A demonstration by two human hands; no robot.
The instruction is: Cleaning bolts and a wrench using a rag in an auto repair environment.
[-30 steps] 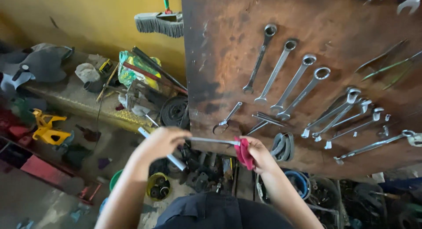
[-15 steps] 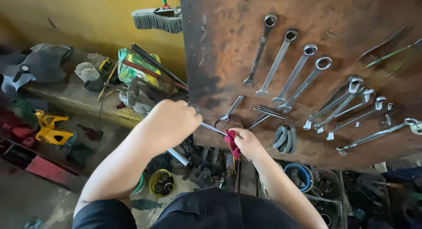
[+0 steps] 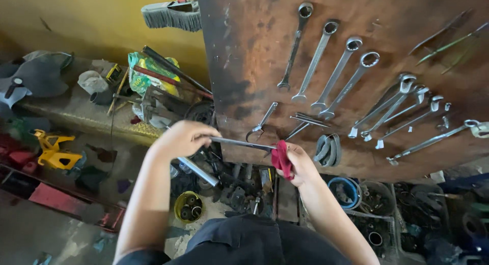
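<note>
The left hand [image 3: 184, 137] is closed around one end of a long, slim steel wrench [image 3: 239, 143], fingers curled over the shaft so that end is hidden. The right hand [image 3: 298, 163] pinches a crumpled red cloth [image 3: 281, 160] around the wrench's other end, fingers clamped together on cloth and metal alike. The wrench lies between the two hands, in front of the lower edge of a rusty brown metal board [image 3: 244, 51]. Its long axis runs close to horizontal, from about 9 o'clock at the left hand to a little past 3 o'clock at the cloth, dipping slightly toward the right hand.

On the board, at 12 to 2 o'clock from the hands, hangs a row of silver ring-and-open-end spanners [image 3: 326, 61], all slanted with their ring ends up toward 1 o'clock. A small open-end spanner [image 3: 261, 123] hangs just above the held wrench, near it, whether touching I cannot tell. A grey coiled strap [image 3: 327, 149] hangs at 3 o'clock, just beside the right hand.

At 10 o'clock, a dusty concrete ledge [image 3: 76, 115] carries a green-and-yellow plastic bag [image 3: 147, 74] and dark metal rods. A grey-bristled brush head [image 3: 170, 14] hangs at 11 o'clock. Yellow jack stands [image 3: 53, 150] sit at 9 o'clock, well apart from the hands.
</note>
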